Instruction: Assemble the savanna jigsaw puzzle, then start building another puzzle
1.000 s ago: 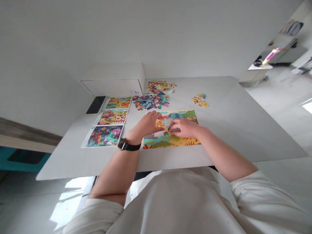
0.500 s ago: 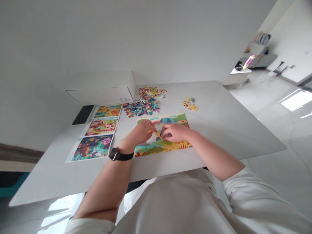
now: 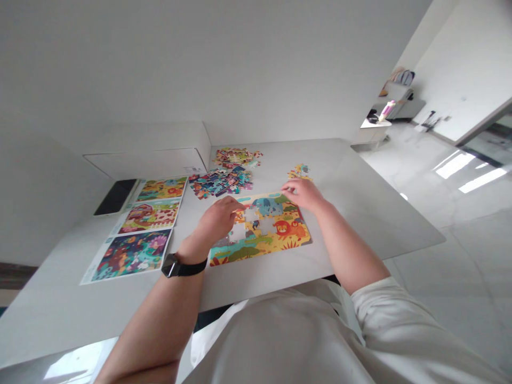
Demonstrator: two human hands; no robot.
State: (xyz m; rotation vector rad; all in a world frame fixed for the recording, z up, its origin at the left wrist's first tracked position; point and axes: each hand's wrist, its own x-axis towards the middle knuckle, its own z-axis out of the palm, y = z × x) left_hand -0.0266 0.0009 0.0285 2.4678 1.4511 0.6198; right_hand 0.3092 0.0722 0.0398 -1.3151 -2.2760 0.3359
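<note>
A partly assembled jigsaw puzzle (image 3: 280, 234) with a blue elephant and orange lions lies before me, with several pale gaps in its middle and left. My left hand (image 3: 219, 220), a black watch (image 3: 172, 265) on its wrist, rests at the puzzle's upper left. Its index finger is stretched out, and no held piece shows in it. An orange puzzle piece (image 3: 239, 217) lies beside its fingertips. Above the puzzle's upper right corner is my right hand (image 3: 302, 193), fingers loosely bent and apart, nothing visible in them. Just beyond it lie a few loose yellow pieces (image 3: 298, 172).
Two piles of loose pieces, one dark blue (image 3: 222, 182) and one red and yellow (image 3: 236, 156), lie behind the puzzle. To the left are a picture sheet (image 3: 132, 253), a black phone (image 3: 116, 196) and a white box (image 3: 152, 162) against the wall.
My right hand has lifted off the puzzle's middle and moved up and right toward the loose yellow pieces. My left hand has shifted slightly left. The view has turned a little.
</note>
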